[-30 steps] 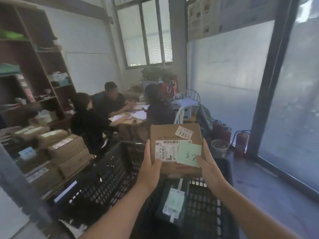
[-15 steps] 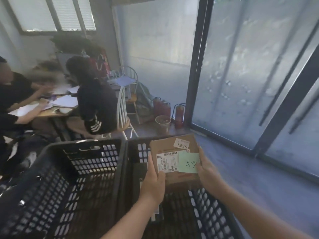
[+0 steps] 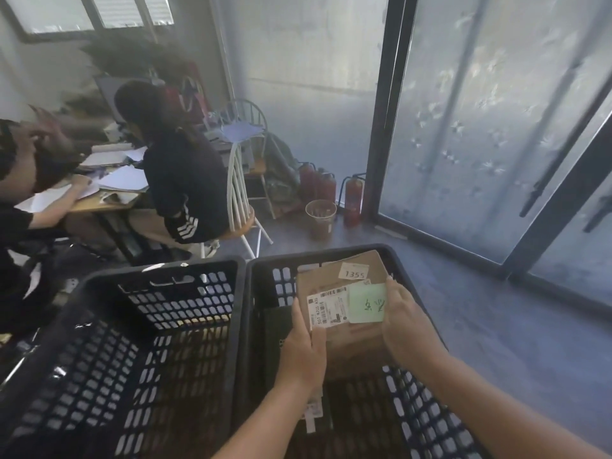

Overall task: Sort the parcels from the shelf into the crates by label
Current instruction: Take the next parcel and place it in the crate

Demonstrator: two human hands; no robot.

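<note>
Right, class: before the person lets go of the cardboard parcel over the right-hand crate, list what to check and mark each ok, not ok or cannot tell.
1. Both hands hold the cardboard parcel, left hand and right hand: ok.
2. Parcel inside the right crate rim: ok.
3. Labels face up, the 1355 sticker readable: ok.
4. Label matches this crate: cannot tell.
5. Landing spot clear: not ok, a dark parcel lies beside and below.
6. Left crate kept apart: ok.

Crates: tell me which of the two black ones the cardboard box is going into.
The right crate: both hands hold the cardboard box inside its walls. The left crate beside it shows no parcel.
</note>
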